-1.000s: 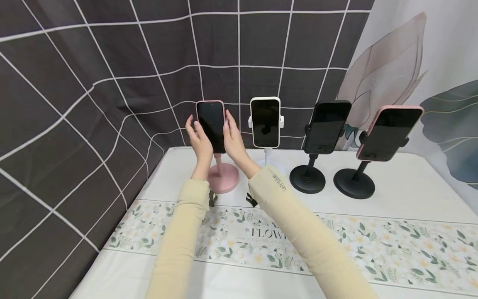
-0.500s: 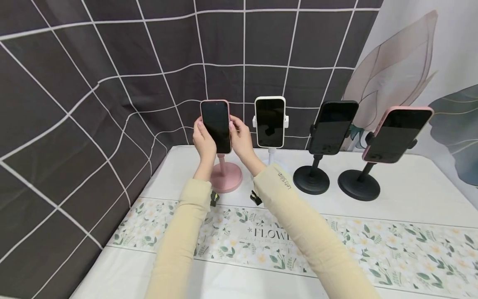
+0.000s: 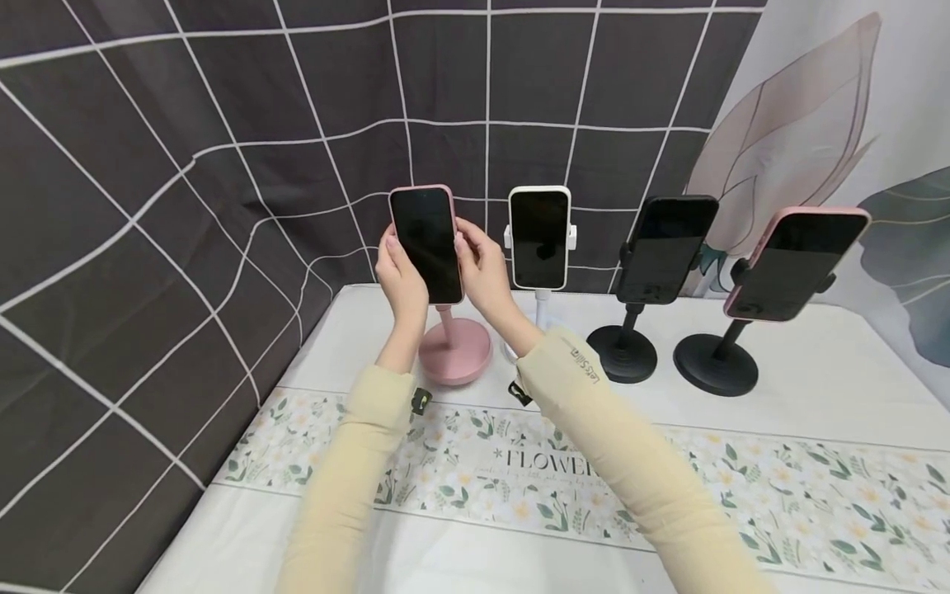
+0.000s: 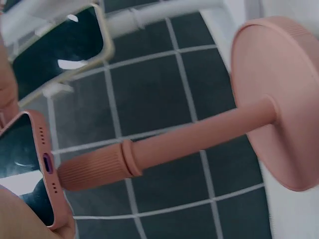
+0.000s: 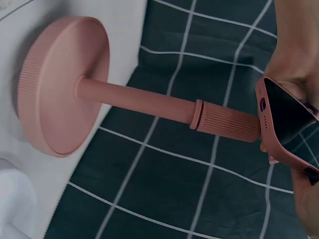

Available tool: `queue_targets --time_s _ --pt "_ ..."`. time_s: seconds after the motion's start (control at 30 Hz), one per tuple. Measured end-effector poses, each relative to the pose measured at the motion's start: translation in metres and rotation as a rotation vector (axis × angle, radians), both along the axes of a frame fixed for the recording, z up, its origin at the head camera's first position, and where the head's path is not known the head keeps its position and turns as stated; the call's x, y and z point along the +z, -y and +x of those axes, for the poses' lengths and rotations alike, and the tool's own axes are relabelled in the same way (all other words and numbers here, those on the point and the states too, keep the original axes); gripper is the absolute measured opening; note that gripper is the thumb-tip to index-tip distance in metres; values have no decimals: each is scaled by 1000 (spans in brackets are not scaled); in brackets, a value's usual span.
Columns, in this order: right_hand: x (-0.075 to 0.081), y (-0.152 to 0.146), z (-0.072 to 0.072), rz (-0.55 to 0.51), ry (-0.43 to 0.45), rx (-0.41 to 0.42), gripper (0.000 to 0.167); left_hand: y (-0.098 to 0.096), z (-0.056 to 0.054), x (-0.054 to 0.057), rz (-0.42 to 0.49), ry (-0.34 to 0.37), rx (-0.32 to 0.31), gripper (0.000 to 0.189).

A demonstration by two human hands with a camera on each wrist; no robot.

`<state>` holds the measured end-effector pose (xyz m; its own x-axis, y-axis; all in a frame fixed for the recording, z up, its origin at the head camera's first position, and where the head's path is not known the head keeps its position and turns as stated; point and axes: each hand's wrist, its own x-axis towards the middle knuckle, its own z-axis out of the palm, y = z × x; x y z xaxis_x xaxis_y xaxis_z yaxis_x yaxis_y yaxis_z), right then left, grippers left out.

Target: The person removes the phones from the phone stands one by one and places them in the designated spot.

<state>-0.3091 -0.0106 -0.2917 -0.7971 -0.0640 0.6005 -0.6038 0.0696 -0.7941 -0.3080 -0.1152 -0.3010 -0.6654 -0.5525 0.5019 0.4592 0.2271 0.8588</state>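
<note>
A phone [image 3: 427, 245] in a pink case, its screen dark, sits upright on a pink phone stand [image 3: 455, 355]. My left hand [image 3: 403, 287] grips its left edge, thumb along the front. On the opposite side my right hand [image 3: 486, 276] holds the right edge, with the thumb at the front and fingers reaching behind. In the left wrist view the ribbed collar of the stand [image 4: 94, 167] meets the phone just behind its bottom edge. The round base shows in the right wrist view, with a shadow on the table beside it. The holder behind the phone is hidden.
To the right, a white-cased phone [image 3: 540, 238] stands in a white holder. Farther right are a black phone [image 3: 666, 250] and another pink-cased phone [image 3: 797, 264], both on black stands. A dark grid-patterned cloth [image 3: 245, 190] rises behind and left of the white table [image 3: 319, 355].
The pink-cased phone and its stand have come nearer the head camera, and the base looks larger. My right hand has gone from straighter fingers to gripping the phone's edge.
</note>
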Motion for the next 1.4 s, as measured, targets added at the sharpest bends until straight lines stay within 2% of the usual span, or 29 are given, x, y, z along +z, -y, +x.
queue_targets --time_s 0.1,0.2,0.4,0.5,0.63,0.7,0.77,0.97,1.13,1.23,1.4 --pt "6 -7 8 -19 -6 24 30 -4 13 11 26 29 -66 39" --pt "10 -17 16 -29 -10 28 30 -8 26 19 47 73 -158 40" --pt "18 -40 37 -40 -7 57 31 -19 55 31 55 117 -300 40" --pt "20 -55 49 -39 -18 52 31 -28 70 34 77 135 -386 40" --pt "22 -74 67 -20 -34 4 31 -42 85 36 193 162 -515 39" --pt "23 -83 76 0 -34 -21 32 -50 90 35 248 176 -552 33" --pt "22 -92 83 8 -35 -38 32 -57 96 34 265 192 -576 29" --pt "11 -116 96 -6 -57 -44 32 -74 109 25 217 224 -635 26" --pt "0 -133 104 -18 -56 -51 33 -86 117 20 227 262 -693 27" --pt "-3 -142 109 -4 -46 -62 35 -91 117 17 235 266 -731 27" --pt "-7 -151 113 6 -39 -56 36 -97 112 10 285 259 -806 23"
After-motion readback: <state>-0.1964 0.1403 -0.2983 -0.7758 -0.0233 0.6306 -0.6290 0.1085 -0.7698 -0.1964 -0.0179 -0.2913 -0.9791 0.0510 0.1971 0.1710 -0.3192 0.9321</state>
